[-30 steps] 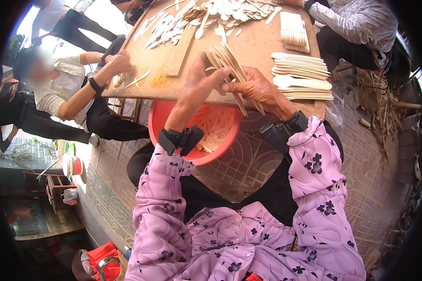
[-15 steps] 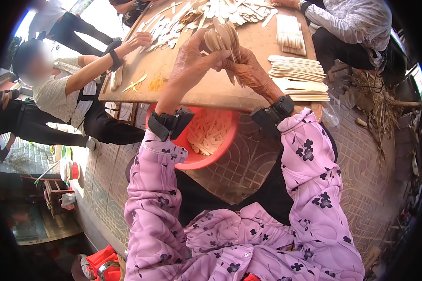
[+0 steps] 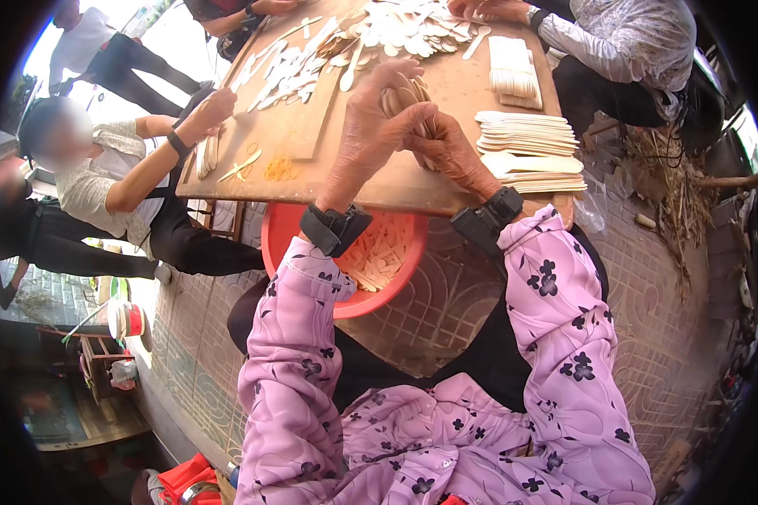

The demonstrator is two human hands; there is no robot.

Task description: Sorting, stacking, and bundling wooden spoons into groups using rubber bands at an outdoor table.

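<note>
My left hand [image 3: 370, 126] and my right hand [image 3: 451, 151] meet above the near edge of a wooden table [image 3: 312, 143]. Together they clasp a bundle of flat wooden spoons [image 3: 404, 94], its rounded ends sticking up between the fingers. Both wrists carry black bands, and the sleeves are pink with dark flowers. Just right of my right hand lie neat stacks of wooden spoons [image 3: 531, 151]. Below the table edge, on my lap, sits a red basin [image 3: 303, 261] with several more wooden pieces in it.
Loose wooden spoons [image 3: 396, 29] cover the table's far part, with another tidy stack [image 3: 514, 71] at the back right. A seated person at the left reaches a hand [image 3: 210, 109] onto the table; another person's arm [image 3: 598, 34] works at the far right. Patterned tile floor lies below.
My hands rose from the table edge with the spoon bundle and closed together around it, then drew slightly right. The person at the left pulled their hand back toward the table's left edge.
</note>
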